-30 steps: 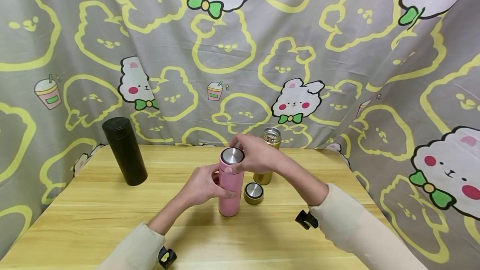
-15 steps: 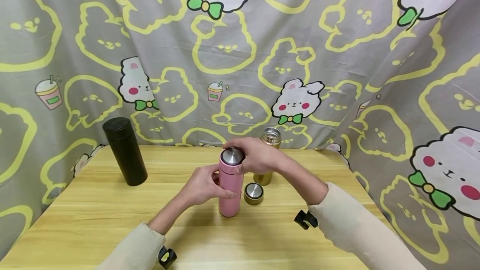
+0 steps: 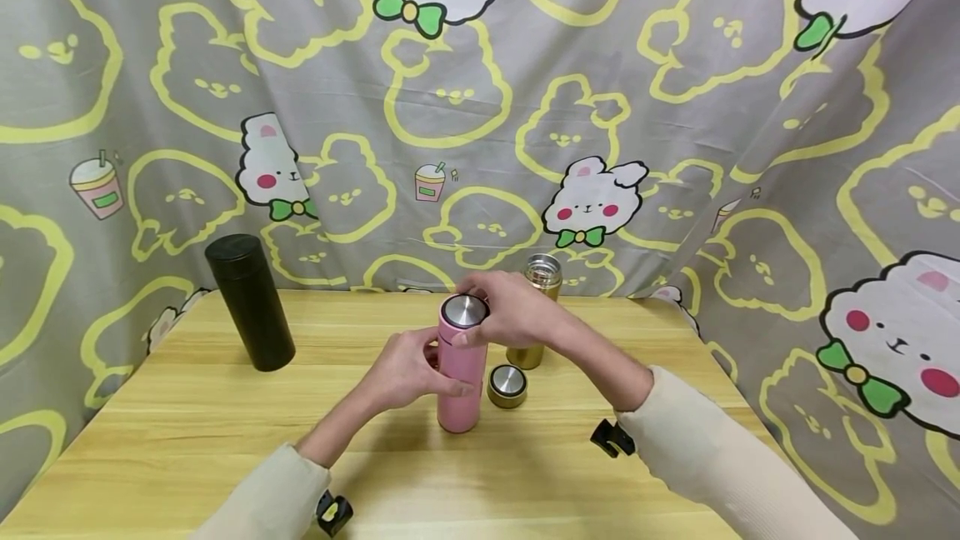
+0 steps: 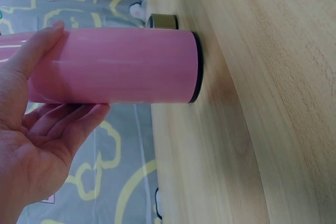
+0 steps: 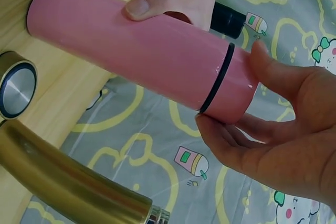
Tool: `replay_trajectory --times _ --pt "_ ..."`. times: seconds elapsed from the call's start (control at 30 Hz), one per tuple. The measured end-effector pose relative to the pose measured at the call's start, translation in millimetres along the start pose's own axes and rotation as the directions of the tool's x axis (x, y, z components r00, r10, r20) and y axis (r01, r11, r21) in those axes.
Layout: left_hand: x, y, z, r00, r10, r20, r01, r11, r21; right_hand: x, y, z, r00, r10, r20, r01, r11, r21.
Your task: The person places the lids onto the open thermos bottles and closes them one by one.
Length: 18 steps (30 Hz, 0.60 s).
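Your left hand (image 3: pixel 408 372) gripping the upright pink thermos (image 3: pixel 460 386), your right hand (image 3: pixel 517 307) pinching its steel-topped lid (image 3: pixel 465 312)

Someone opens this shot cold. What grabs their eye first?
Probably the pink bottle, upright near the middle of the wooden table, with the left grip round its body and the right grip on its lid. The grey curtain behind, with yellow outlines and white rabbits, competes. Next: the open gold bottle behind the right grip, a gold cap before it.
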<state>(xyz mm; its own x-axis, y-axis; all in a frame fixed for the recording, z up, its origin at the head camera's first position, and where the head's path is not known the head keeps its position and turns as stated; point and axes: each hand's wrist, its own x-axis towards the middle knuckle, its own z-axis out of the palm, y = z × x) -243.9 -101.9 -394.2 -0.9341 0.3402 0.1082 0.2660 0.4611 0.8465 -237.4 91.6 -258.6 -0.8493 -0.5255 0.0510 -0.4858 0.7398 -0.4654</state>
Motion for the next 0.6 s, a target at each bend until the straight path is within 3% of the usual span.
replay_trajectory --times 0.4,0.6 --pt "-0.1 -0.8 0.6 1.000 -0.003 0.009 0.003 1.000 -0.004 2.8 3.2 1.4 0.998 0.059 -0.006 -0.059 0.998 0.010" --pt "0.6 -0.8 0.7 1.000 0.010 0.005 -0.010 1.000 -0.005 0.7 0.6 -3.6 0.996 0.049 0.072 -0.051 0.998 0.032"
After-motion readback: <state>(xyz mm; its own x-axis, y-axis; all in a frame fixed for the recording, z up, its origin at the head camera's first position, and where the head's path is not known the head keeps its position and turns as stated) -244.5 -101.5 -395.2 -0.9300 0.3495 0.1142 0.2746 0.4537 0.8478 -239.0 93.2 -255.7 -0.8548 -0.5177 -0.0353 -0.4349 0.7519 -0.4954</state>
